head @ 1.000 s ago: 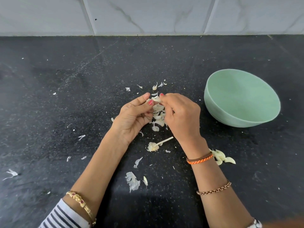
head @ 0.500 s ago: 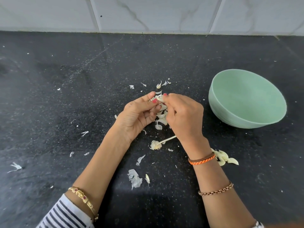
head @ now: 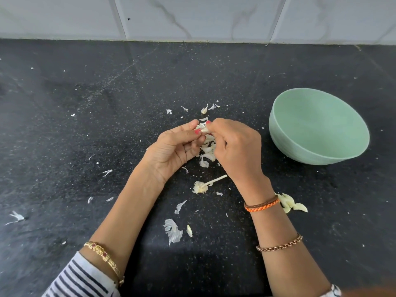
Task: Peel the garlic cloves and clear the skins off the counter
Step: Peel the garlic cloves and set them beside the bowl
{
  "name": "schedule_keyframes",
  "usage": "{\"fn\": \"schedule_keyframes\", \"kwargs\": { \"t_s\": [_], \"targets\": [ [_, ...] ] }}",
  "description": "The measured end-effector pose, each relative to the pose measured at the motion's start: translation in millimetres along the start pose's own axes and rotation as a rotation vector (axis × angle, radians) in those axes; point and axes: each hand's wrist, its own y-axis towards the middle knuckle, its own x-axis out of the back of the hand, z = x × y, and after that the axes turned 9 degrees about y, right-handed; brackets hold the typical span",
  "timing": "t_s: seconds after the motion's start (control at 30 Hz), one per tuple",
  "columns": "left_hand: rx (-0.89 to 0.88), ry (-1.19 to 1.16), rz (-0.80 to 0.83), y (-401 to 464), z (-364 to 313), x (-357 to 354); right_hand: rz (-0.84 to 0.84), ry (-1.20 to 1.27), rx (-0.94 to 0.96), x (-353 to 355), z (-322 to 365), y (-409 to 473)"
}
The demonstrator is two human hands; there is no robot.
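My left hand (head: 174, 146) and my right hand (head: 235, 150) meet over the middle of the black counter (head: 85, 136). Between their fingertips they pinch one small garlic cloak-white clove (head: 203, 130); most of it is hidden by the fingers. A heap of loose white skins (head: 207, 152) lies on the counter just below the hands. A bare garlic stem with its root base (head: 202, 186) lies nearer to me. Several peeled cloves (head: 292, 203) lie beside my right wrist.
A pale green bowl (head: 317, 151) stands to the right of my hands, its inside showing nothing. Small skin scraps lie scattered: a larger piece (head: 172, 231) near my forearms and bits (head: 206, 108) beyond the hands. A white tiled wall (head: 192, 16) closes the back.
Both hands stay together on the clove with only small finger movements. The view has shifted slightly, so everything sits a little differently in frame.
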Motion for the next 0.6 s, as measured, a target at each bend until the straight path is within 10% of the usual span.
{"fn": "schedule_keyframes", "kwargs": {
  "t_s": [0.6],
  "targets": [
    [0.034,-0.05,-0.144,4.2,1.4,-5.2,-0.008,-0.035,0.009,-5.8,2.9,-1.8]
  ]
}}
